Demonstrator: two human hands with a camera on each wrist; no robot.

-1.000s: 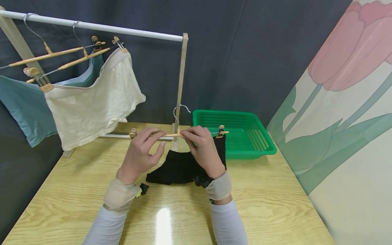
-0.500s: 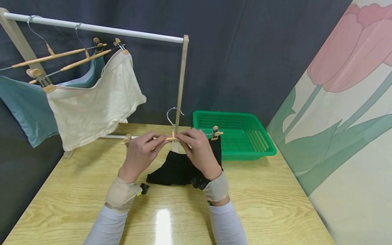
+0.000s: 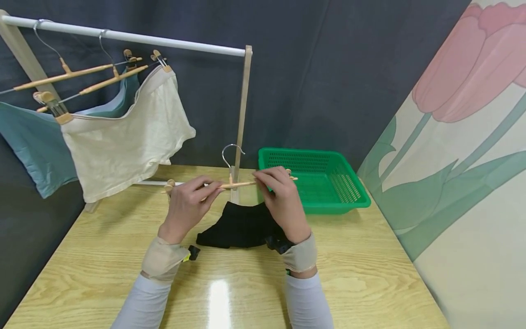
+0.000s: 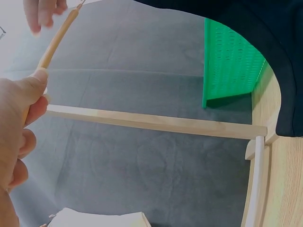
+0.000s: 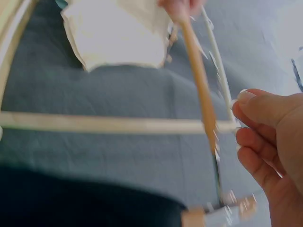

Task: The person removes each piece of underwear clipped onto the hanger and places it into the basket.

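My left hand [image 3: 189,201] pinches the hanger [image 3: 242,184] left of its hook. My right hand [image 3: 283,201], fingers slightly parted, is just beside the bar, holding nothing. Black shorts [image 3: 242,224] hang below, left of the green basket [image 3: 328,209].
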